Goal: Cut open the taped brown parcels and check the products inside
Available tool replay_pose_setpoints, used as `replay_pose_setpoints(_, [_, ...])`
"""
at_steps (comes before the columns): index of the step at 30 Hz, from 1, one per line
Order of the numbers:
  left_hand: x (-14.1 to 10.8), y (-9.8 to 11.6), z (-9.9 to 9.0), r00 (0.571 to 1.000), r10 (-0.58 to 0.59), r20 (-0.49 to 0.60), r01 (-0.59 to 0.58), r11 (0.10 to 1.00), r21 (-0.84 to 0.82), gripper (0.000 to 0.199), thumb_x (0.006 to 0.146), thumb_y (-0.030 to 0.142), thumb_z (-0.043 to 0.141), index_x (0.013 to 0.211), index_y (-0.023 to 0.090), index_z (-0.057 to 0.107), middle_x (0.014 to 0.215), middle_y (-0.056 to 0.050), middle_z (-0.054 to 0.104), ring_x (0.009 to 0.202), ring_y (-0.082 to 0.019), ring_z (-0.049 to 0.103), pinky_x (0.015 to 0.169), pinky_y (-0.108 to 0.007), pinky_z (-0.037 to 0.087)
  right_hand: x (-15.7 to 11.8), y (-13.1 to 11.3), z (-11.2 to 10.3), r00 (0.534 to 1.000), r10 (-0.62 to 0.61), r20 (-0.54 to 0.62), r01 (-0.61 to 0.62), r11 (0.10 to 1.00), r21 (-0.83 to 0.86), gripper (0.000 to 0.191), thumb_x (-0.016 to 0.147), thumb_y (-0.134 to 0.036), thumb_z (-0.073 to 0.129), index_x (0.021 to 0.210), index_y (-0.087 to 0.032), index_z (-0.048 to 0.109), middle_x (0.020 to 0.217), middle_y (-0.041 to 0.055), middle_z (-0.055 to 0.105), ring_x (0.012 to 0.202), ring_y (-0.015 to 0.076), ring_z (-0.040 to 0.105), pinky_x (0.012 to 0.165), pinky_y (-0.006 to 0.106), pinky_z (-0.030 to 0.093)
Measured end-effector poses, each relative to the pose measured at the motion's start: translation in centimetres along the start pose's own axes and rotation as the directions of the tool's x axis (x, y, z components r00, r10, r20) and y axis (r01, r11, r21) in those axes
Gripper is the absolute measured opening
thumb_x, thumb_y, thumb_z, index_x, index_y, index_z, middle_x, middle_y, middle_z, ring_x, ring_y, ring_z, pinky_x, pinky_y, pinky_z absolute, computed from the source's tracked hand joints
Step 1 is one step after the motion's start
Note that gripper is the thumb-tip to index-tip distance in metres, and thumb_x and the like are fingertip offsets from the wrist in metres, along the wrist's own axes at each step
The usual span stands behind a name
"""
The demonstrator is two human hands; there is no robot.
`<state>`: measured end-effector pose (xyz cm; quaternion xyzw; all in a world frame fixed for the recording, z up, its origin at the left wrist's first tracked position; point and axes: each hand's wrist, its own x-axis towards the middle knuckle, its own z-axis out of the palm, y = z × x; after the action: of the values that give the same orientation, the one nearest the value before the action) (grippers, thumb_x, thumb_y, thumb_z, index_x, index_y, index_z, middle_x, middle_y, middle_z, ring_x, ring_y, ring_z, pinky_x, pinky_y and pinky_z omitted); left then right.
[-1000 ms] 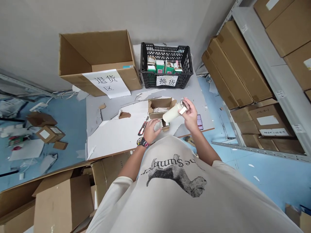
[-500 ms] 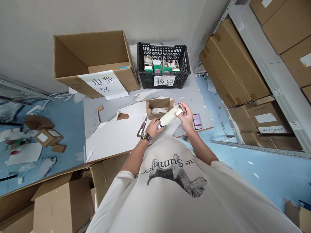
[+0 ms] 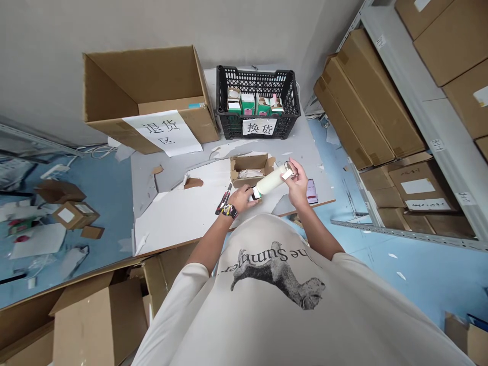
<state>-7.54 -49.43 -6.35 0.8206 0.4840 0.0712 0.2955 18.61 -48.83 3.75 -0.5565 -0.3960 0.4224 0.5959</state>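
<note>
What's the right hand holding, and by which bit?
The right hand holds a pale bottle by its upper, shiny end.

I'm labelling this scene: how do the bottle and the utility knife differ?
The bottle is pale cream; the utility knife is red and black. The bottle is thick, the knife slim. The right hand holds the bottle, while the knife lies on the table. Both are elongated.
</note>
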Motion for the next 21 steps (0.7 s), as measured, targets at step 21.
replay_pose_setpoints(21, [0.1,-2.8,0.6,0.992,-0.013,-0.129,-0.013,0.98,-0.196,0.012,0.104,0.022,0.065,0.105,0.024,0.076,0.144,-0.012,0.072,0.126,-0.03,0.077,0.114,-0.05,0.064,-0.1,1.8,-0.1,1.0,-0.011,-0.009,0.012,1.0,0.025,0.08,0.077,-0.052,0.1,0.149,-0.028,0.076,0.157,0.0134,0.076,0.153,0.0353,0.067,0.134,0.054,0.052])
